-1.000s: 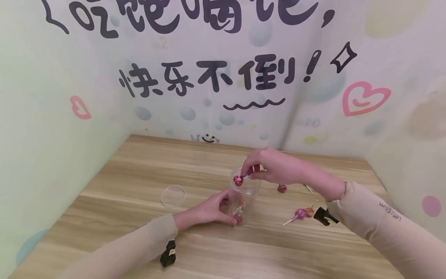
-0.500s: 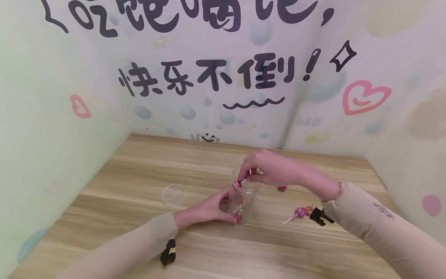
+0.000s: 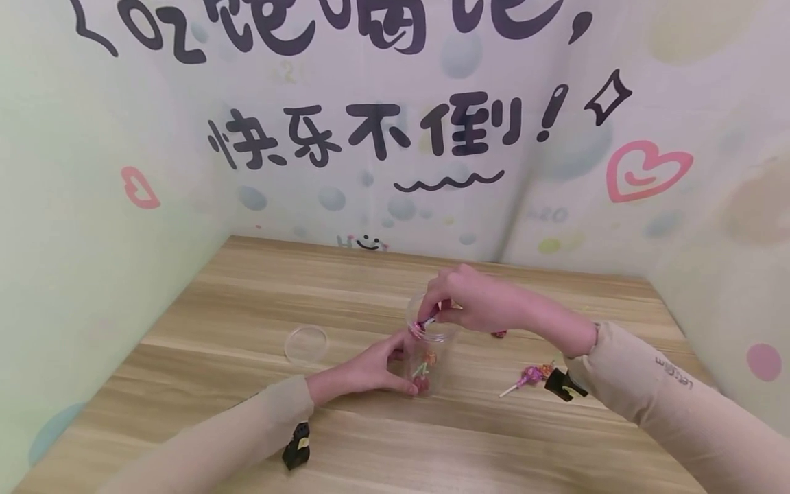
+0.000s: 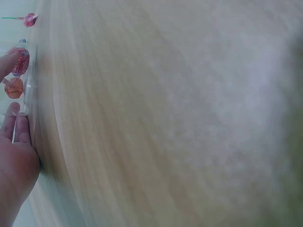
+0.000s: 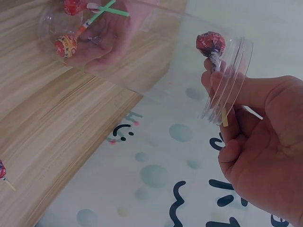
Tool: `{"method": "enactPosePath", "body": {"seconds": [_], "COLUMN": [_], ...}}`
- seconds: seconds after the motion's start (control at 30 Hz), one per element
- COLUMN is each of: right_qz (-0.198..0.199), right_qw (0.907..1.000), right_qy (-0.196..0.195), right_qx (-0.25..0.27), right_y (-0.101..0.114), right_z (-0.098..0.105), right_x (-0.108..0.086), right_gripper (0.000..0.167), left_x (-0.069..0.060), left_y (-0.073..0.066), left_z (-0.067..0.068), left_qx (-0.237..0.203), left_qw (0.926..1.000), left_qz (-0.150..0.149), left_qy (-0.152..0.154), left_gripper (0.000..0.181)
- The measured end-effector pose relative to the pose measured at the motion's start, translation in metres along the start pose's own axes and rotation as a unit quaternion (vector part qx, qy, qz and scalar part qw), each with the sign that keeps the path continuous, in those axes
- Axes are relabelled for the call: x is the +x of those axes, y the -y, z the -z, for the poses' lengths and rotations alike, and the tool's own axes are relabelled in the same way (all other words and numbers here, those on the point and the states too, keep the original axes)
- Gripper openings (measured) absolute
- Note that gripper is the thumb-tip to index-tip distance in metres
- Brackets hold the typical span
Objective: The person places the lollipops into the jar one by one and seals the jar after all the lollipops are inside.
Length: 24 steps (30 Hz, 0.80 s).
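A clear plastic jar (image 3: pixel 439 357) stands on the wooden table, with a red and an orange lollipop (image 5: pixel 66 46) at its bottom. My left hand (image 3: pixel 370 369) grips the jar low on its left side; in the left wrist view the hand (image 4: pixel 18 161) lies around its base. My right hand (image 3: pixel 478 298) pinches a red-wrapped lollipop (image 5: pixel 210 44) by its stick. In the right wrist view that candy is inside the jar's mouth, with the fingertips of the right hand (image 5: pixel 265 127) at the rim.
A round clear lid (image 3: pixel 306 344) lies left of the jar. To the right are a purple lollipop (image 3: pixel 532 375), an orange one (image 3: pixel 546 370) beside it, and a red one (image 3: pixel 498 334) partly behind the right forearm. A printed wall hanging (image 3: pixel 370 199) rises behind the table (image 3: pixel 278 288).
My right hand has moved slightly left and down, bringing the lollipop from above the jar's opening into its mouth. The left hand has stayed on the jar.
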State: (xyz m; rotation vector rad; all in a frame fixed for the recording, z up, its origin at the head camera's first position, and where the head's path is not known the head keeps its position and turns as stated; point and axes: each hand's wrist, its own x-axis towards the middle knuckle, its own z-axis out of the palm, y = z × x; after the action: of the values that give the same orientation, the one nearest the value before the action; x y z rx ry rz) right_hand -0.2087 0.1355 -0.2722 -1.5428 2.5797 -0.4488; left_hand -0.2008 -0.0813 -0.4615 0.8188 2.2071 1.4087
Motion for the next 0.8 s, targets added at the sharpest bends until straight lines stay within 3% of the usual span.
{"method": "enactPosePath", "body": {"seconds": [0.2,0.43,0.8], "right_qz": [-0.006,-0.023,-0.038], "right_qw": [0.9999,0.9996,0.9984], "right_qy": [-0.001,-0.008,-0.025], "right_qx": [0.009,0.014,0.033], "right_y": [0.0008,0.0009,-0.0001], "right_z": [0.0006,0.0002,-0.0024], "right_x": [0.0016,0.0010,0.0002], "right_gripper": [0.020,0.027,0.027], "left_x": [0.0001,0.0011,0.0013], "left_y": [-0.0010,-0.0008,0.0008], "left_z": [0.0011,0.0007,0.0006], "left_qx": [-0.007,-0.021,-0.040], "left_qw": [1.0000,0.9998,0.9991], "left_qz": [0.005,-0.001,-0.011], "left_qy": [0.003,0.006,0.012], "left_gripper": [0.091,0.068,0.075]}}
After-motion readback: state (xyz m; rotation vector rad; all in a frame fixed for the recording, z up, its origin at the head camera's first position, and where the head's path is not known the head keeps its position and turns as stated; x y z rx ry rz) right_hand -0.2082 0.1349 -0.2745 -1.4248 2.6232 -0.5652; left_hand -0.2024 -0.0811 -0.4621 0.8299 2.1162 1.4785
